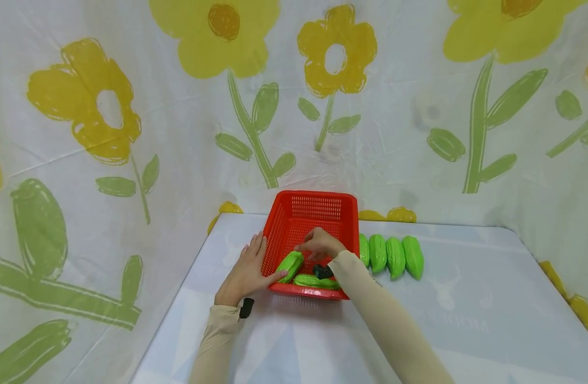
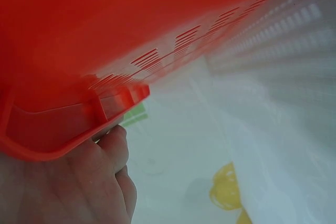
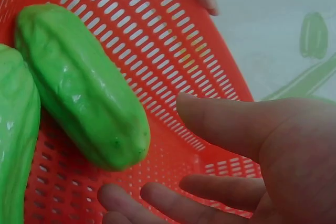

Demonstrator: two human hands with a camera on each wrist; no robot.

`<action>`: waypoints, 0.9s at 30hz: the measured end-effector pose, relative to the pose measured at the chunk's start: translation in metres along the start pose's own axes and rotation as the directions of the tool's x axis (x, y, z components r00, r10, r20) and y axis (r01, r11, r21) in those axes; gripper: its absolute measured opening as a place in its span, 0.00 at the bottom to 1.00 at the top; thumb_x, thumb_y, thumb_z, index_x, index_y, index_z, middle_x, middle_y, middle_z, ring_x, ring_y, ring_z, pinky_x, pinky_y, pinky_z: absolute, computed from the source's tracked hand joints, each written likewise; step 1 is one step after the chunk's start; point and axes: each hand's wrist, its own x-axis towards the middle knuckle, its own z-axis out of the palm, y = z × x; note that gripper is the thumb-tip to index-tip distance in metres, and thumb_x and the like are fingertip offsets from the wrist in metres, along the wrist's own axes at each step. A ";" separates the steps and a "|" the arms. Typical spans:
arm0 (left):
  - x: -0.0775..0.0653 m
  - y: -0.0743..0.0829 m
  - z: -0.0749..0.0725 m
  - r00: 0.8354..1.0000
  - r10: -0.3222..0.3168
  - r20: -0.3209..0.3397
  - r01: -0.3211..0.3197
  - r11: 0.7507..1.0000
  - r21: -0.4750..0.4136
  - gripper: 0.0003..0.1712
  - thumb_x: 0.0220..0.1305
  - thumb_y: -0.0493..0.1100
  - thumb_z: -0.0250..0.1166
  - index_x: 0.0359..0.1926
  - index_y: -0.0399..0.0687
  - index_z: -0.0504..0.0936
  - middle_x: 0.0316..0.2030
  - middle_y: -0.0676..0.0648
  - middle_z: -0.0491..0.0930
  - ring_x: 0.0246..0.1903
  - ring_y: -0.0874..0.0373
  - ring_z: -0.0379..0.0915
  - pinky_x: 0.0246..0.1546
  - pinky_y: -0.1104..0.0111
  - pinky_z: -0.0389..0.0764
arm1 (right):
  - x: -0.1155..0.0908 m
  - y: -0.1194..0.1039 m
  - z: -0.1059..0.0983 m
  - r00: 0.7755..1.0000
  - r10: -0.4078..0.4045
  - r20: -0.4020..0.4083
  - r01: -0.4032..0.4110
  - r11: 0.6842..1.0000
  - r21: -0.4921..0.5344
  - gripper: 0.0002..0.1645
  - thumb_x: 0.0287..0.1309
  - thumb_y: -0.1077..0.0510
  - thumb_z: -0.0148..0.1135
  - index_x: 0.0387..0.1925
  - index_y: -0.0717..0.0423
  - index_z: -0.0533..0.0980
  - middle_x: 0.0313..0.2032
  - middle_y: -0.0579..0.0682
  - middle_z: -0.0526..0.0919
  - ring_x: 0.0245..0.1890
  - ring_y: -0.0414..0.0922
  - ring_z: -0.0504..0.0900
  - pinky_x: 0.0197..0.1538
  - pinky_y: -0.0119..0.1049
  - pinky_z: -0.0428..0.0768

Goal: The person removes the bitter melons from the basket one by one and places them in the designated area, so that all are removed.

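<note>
A red plastic basket with slotted walls stands on the table. My left hand holds its near left corner, fingers along the outer wall and thumb over the rim; the left wrist view shows those fingers under the rim. Inside lie two green, ridged bitter melons: one is slanted by the left wall, the other lies along the near wall. My right hand reaches into the basket, its thumb and fingers apart with nothing between them, beside the slanted bitter melon's end.
To the basket's right, several more bitter melons lie in a row on the pale table, the first partly hidden by the basket. A flower-printed curtain hangs behind and along the left.
</note>
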 end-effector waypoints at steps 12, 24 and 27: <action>-0.002 -0.001 0.000 1.000 0.010 -0.011 -0.010 1.000 -0.009 0.69 0.61 0.78 0.59 0.82 0.37 0.43 0.84 0.40 0.38 0.84 0.41 0.33 0.83 0.44 0.46 | 0.005 0.002 0.006 0.998 0.055 0.014 -0.055 0.998 -0.004 0.36 0.62 0.48 0.74 0.63 0.68 0.77 0.61 0.64 0.81 0.38 0.53 0.92 0.46 0.43 0.91; -0.001 0.001 0.001 1.000 0.009 -0.018 -0.009 1.000 -0.006 0.68 0.61 0.77 0.61 0.82 0.36 0.44 0.84 0.39 0.38 0.84 0.40 0.34 0.83 0.43 0.47 | 0.009 0.005 0.013 0.998 -0.003 0.067 0.006 0.999 -0.035 0.30 0.59 0.49 0.76 0.55 0.66 0.83 0.41 0.57 0.90 0.32 0.51 0.92 0.41 0.41 0.91; -0.001 0.000 0.000 1.000 0.007 -0.015 -0.007 1.000 0.001 0.68 0.61 0.77 0.61 0.82 0.37 0.43 0.84 0.39 0.38 0.84 0.41 0.33 0.83 0.43 0.46 | 0.010 0.004 0.015 0.996 -0.005 0.092 0.007 1.000 -0.019 0.27 0.59 0.50 0.76 0.52 0.65 0.85 0.37 0.56 0.91 0.34 0.53 0.92 0.42 0.42 0.91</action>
